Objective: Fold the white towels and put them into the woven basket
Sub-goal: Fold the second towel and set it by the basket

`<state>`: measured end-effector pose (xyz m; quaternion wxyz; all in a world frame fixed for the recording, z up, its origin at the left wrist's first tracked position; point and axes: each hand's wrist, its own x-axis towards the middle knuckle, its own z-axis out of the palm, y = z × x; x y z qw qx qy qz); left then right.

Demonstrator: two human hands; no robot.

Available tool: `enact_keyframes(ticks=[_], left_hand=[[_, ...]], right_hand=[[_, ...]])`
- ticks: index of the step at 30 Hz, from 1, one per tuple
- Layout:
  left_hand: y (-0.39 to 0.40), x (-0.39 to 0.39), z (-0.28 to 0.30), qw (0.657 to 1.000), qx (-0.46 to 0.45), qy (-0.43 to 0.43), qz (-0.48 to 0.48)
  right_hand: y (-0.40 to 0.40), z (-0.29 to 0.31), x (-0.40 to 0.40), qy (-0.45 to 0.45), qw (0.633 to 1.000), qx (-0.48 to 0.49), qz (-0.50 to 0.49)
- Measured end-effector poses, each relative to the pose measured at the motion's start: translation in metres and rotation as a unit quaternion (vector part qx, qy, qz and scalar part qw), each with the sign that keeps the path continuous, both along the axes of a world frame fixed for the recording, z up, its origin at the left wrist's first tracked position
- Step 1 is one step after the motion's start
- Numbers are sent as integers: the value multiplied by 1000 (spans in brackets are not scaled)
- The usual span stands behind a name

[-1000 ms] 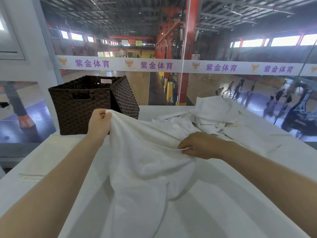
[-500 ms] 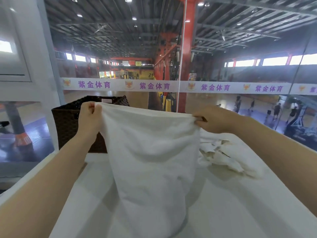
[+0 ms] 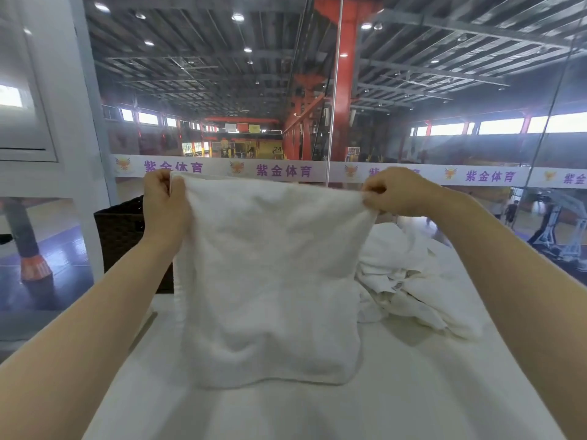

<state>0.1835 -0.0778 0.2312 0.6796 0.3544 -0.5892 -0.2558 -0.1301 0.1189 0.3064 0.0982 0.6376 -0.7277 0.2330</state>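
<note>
- Hiding most of the woven basket (image 3: 119,230): the raised towel (image 3: 270,274) & left forearm cover it, only a dark corner shows at left; can't tell what's inside.
- Left hand (image 3: 163,206) fingers clamped on towel's top left corner; right hand (image 3: 400,195) fingers pinch top right corner. Fingertips partly buried in cloth.
- Towel hangs flat betw. both hands, bottom edge touching or just above the white worktop (image 3: 413,392) – can't tell which.
- Pile of unfolded towels (image 3: 409,281) on worktop at right, left part hidden behind held towel.
- Vs 0.5 s ago: hands higher & wider apart, towel stretched flat w/ full bottom edge in view; before it drooped in a narrow fold & ran out of frame. Camera tilted up, more ceiling shown.
</note>
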Motion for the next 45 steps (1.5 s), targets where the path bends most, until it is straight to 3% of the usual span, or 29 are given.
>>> enact_keyframes(ticks=[2,6,10,12,17,21,24,30,34,37,41,45], left_hand=[[-2,3,2,1000,4,-12,-1],[-5,5,15,1000,20,-9,-17],[-5,8,28,999,28,-15,-26],[-6,10,33,999,29,-4,-21],[3,16,45,1000,2,8,-4],[10,21,46,998,-45,-36,12],[14,28,49,997,-60,-51,15],[15,40,58,998,-49,-36,21],[5,45,54,993,-49,-106,34],[-6,47,43,986,-28,-156,47],[-14,48,33,979,13,-197,57],[-13,48,32,987,14,-150,48]], right_hand=[[-1,3,-1,13,999,40,-6],[4,20,0,78,997,-5,-19],[12,32,17,146,972,185,-26],[13,29,20,154,966,204,-28],[20,38,24,132,989,67,10],[21,35,26,145,977,154,13],[22,33,25,154,977,148,21],[26,42,23,126,990,28,56],[19,32,31,100,993,50,38],[5,22,32,139,990,-4,13],[-8,13,32,122,990,-69,8],[-16,15,28,102,987,-127,0]])
